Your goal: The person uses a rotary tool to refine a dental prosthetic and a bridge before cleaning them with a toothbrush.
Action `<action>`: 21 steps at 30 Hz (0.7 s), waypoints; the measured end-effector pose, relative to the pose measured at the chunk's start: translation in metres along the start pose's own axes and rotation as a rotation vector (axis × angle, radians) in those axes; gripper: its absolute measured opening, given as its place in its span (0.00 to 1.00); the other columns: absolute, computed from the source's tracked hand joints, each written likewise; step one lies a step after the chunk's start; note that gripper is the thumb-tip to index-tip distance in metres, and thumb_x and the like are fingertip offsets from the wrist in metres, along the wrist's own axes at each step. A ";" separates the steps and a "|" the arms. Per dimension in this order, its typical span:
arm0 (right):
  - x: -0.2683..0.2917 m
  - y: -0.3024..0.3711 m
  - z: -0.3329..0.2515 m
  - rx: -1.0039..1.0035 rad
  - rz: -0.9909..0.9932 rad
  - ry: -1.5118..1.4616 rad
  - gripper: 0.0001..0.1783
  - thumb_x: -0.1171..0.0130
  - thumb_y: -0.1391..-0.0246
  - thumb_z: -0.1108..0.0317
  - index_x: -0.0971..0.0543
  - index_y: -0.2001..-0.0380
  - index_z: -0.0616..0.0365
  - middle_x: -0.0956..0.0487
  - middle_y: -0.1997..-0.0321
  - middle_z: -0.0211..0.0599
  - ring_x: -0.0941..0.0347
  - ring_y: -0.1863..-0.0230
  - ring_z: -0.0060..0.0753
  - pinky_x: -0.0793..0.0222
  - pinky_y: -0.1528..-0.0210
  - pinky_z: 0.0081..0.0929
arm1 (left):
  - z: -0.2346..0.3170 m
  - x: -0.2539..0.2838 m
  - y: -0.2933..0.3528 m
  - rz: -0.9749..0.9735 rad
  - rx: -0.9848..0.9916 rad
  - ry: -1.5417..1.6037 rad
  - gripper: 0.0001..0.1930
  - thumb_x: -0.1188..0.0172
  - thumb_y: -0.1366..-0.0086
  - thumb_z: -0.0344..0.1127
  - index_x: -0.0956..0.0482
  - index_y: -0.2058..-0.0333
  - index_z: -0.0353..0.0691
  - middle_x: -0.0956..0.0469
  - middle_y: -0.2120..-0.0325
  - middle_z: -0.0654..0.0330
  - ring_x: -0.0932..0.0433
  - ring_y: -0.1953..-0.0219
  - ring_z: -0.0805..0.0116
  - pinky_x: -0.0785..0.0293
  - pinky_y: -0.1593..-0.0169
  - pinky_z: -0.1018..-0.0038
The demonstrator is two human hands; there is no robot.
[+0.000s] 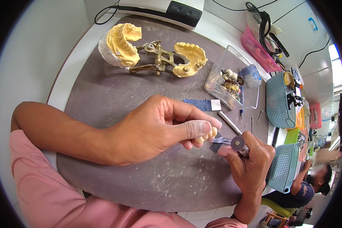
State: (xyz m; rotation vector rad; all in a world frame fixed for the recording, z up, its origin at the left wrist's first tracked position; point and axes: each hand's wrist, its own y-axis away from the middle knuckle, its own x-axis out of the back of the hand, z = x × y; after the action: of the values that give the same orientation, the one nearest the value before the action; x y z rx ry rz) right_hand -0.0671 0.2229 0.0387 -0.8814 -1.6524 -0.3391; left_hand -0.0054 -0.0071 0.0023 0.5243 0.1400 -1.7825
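Note:
My left hand (152,127) pinches a short row of cream artificial teeth (206,136) between thumb and fingertips, with pale dust on the thumb. Closed round a rotary handpiece (244,152), my right hand (252,159) is just right of the teeth. A round grey-brown disc (237,143) sits at the handpiece's head. Between the hands shows a shiny metal piece (222,140); its kind and whether it touches the teeth I cannot tell. Beyond them stands a brass articulator (158,59) bearing two yellow plaster dental casts, one large (123,45) and one smaller (190,59).
A clear plastic box (216,88) of small burs and polishing tips stands behind my right hand. Beside it lie a blue strip (197,105) and a metal rod (230,122). Blue baskets (280,100) and a pink tray (256,49) line the right; a person (306,188) sits beyond.

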 end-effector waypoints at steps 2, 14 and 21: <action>0.000 0.000 0.001 0.007 0.002 -0.002 0.25 0.20 0.66 0.55 0.27 0.80 0.57 0.27 0.86 0.37 0.29 0.87 0.35 0.38 0.83 0.29 | 0.000 0.000 0.000 -0.003 0.002 0.003 0.16 0.43 0.28 0.37 0.21 0.48 0.32 0.18 0.59 0.61 0.22 0.62 0.79 0.25 0.59 0.83; -0.002 0.001 0.001 0.008 -0.018 -0.002 0.25 0.21 0.65 0.53 0.27 0.79 0.56 0.24 0.85 0.37 0.26 0.85 0.35 0.34 0.82 0.28 | -0.002 0.001 0.000 -0.024 -0.012 0.061 0.18 0.44 0.28 0.38 0.23 0.46 0.33 0.19 0.58 0.60 0.22 0.61 0.79 0.25 0.58 0.83; -0.004 0.001 0.002 0.010 -0.012 -0.038 0.25 0.21 0.65 0.53 0.27 0.80 0.56 0.25 0.85 0.37 0.27 0.85 0.36 0.35 0.82 0.28 | -0.002 0.001 0.000 -0.025 -0.020 0.040 0.18 0.45 0.28 0.38 0.23 0.46 0.33 0.19 0.58 0.59 0.22 0.61 0.78 0.24 0.58 0.83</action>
State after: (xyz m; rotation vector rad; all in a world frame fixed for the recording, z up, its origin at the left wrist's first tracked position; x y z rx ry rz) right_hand -0.0679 0.2233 0.0341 -0.8757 -1.6931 -0.3235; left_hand -0.0055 -0.0072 0.0002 0.5462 0.1931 -1.7938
